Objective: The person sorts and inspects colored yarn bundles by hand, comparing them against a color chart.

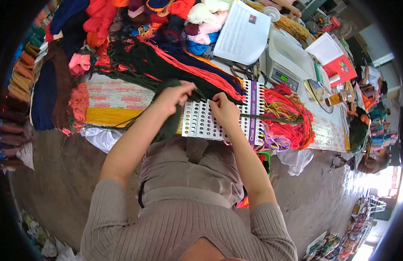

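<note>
My left hand (174, 98), slightly blurred, is closed at the card's upper left with a bundle of dark green yarn (168, 126) in it, and the bundle hangs down past the table edge. My right hand (225, 112) has its thumb and fingers pinched together over the white card with punched holes (201, 119); what the fingertips hold is too small to make out. A purple printed strip (252, 115) runs along the card. From beneath my right wrist a dark green strand (264, 116) stretches rightward. Black-green yarn (140, 56) and coral yarn (188, 65) lie beyond my hands.
Red and multicoloured yarn (293, 117) fills the table right of the card. Behind it stand a digital scale (283, 78) with a white tray, printed sheets (245, 32) and a red booklet (339, 67). Yarn bundles (94, 21) crowd the back left. Other people are farther off.
</note>
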A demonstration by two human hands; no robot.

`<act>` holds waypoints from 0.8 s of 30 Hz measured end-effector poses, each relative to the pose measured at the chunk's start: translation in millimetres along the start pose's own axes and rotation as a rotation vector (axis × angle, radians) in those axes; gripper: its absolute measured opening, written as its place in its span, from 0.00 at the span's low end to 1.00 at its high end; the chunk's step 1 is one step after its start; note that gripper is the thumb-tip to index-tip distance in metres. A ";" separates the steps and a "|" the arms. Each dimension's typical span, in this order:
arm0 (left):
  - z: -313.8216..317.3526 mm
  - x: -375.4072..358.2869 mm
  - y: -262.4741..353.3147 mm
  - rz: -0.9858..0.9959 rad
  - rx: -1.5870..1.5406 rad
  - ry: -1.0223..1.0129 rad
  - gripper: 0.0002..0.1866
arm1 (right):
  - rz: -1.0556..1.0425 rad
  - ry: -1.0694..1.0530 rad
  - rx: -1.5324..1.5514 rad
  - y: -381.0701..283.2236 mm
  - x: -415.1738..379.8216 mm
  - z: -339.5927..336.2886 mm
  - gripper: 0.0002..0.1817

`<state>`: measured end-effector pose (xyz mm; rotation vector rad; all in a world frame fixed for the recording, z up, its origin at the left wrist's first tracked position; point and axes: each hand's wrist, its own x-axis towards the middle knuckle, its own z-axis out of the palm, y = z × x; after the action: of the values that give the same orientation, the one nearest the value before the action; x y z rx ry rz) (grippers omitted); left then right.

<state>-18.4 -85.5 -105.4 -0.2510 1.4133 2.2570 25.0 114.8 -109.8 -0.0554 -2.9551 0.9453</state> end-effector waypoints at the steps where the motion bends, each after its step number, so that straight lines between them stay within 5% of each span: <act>1: 2.7 -14.1 27.5 -0.054 -0.141 -0.048 0.05 | -0.001 0.005 0.000 -0.5 -1.0 -1.8 0.14; 2: -1.8 -20.7 45.8 -0.102 -0.287 -0.034 0.05 | -0.004 0.005 0.004 -2.3 -2.3 -1.5 0.14; 5: -18.2 -38.5 75.8 -0.033 -0.677 -0.442 0.07 | -0.043 0.058 0.016 -0.4 -5.3 2.6 0.12; 7: -1.7 -36.5 70.2 0.027 -0.424 -0.235 0.13 | -0.035 0.071 0.122 1.2 -7.9 -0.3 0.10; 10: 27.0 -9.2 16.0 -0.182 0.211 -0.304 0.32 | -0.088 0.172 0.386 9.1 -9.8 6.0 0.08; 12: 38.7 -0.9 -24.5 -0.166 0.560 -0.380 0.11 | -0.148 0.213 0.480 15.2 -8.3 10.3 0.07; 15: 30.7 5.4 -24.4 0.060 0.594 -0.301 0.10 | -0.116 0.144 0.209 2.8 -14.2 2.3 0.10; 17: 8.1 8.4 -5.8 0.122 0.414 0.017 0.10 | -0.126 0.066 -0.024 -6.5 -15.5 -1.3 0.18; 19: -32.1 6.7 44.0 -0.128 -0.060 0.059 0.07 | -0.152 0.081 -0.078 -11.1 -15.6 1.9 0.21; 24: -106.2 -18.8 138.1 0.030 -0.496 -0.046 0.01 | -0.091 0.028 -0.065 -16.8 -14.8 -2.9 0.19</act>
<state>-76.7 -235.3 -35.7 -0.3320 0.8177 2.5901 39.5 102.1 -98.0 0.0631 -2.9345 0.8304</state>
